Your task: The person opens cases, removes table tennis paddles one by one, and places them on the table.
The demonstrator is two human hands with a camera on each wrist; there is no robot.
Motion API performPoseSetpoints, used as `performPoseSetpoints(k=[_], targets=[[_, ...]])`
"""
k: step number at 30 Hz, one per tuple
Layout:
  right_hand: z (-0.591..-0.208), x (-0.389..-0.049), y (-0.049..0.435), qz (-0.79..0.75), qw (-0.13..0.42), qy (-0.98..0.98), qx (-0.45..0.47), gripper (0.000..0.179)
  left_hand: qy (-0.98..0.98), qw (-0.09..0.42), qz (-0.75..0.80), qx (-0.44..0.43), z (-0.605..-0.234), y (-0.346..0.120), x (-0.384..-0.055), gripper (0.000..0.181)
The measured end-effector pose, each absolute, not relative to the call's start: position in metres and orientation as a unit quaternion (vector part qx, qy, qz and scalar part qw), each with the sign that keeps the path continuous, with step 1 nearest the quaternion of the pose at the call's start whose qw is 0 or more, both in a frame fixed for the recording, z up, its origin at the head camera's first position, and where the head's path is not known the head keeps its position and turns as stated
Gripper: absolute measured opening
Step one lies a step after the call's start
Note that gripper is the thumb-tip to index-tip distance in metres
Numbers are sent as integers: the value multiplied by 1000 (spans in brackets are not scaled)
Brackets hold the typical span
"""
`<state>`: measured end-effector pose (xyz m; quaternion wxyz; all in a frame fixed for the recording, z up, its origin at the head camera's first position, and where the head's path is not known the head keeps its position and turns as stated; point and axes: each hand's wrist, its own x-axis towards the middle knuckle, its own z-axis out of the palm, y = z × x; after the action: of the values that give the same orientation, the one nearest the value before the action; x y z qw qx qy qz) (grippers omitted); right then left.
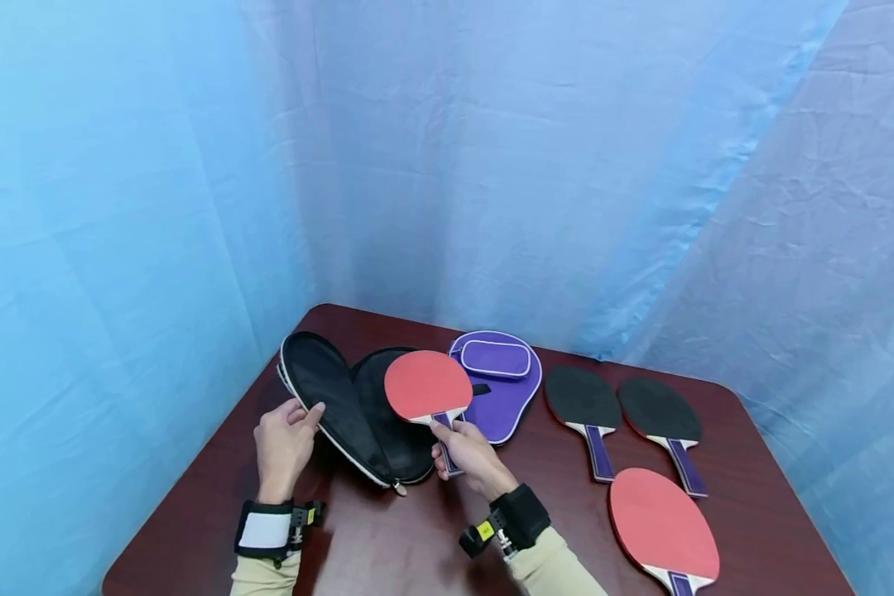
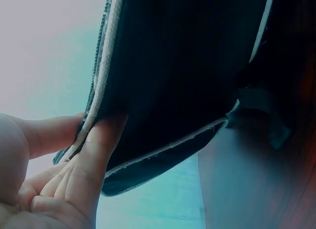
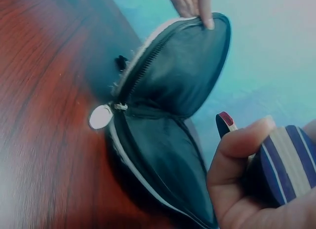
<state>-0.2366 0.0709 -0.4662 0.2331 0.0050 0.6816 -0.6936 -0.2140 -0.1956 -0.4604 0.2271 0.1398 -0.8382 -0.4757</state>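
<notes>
An unzipped paddle case (image 1: pixel 331 397) with a black lining and white piping lies spread at the table's left. My left hand (image 1: pixel 285 443) pinches the edge of its raised flap, thumb and fingers on either side of the piping in the left wrist view. My right hand (image 1: pixel 468 455) grips the purple-striped handle of a red table tennis paddle (image 1: pixel 428 385), its blade overlapping the case's other half in the head view. From the right wrist, the handle end (image 3: pixel 289 165) shows in the fist, beside the gaping case. A metal zipper pull (image 3: pixel 100 117) hangs at the case's edge.
A purple paddle case (image 1: pixel 502 406) with a small front pocket lies behind the held paddle. To the right are two black-faced paddles (image 1: pixel 583 397) (image 1: pixel 659 408) and a red paddle (image 1: pixel 663 521) nearer the front. Blue curtains (image 1: pixel 492 165) enclose the dark red table (image 1: pixel 387 546).
</notes>
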Motion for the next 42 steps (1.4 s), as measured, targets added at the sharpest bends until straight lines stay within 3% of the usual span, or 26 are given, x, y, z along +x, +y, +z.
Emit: performPoseSetpoints(k=[15, 26, 31, 42], targets=[[-451, -195, 150, -708, 183, 681, 45, 32, -839, 248, -468, 123, -453, -197, -222, 43], [-458, -170, 189, -672, 144, 713, 137, 41, -843, 241, -461, 134, -452, -205, -229, 31], [-461, -161, 199, -666, 117, 719, 163, 39, -846, 254, -448, 137, -451, -210, -230, 28], [-477, -144, 199, -667, 111, 718, 163, 31, -844, 238, -459, 143, -450, -212, -234, 23]])
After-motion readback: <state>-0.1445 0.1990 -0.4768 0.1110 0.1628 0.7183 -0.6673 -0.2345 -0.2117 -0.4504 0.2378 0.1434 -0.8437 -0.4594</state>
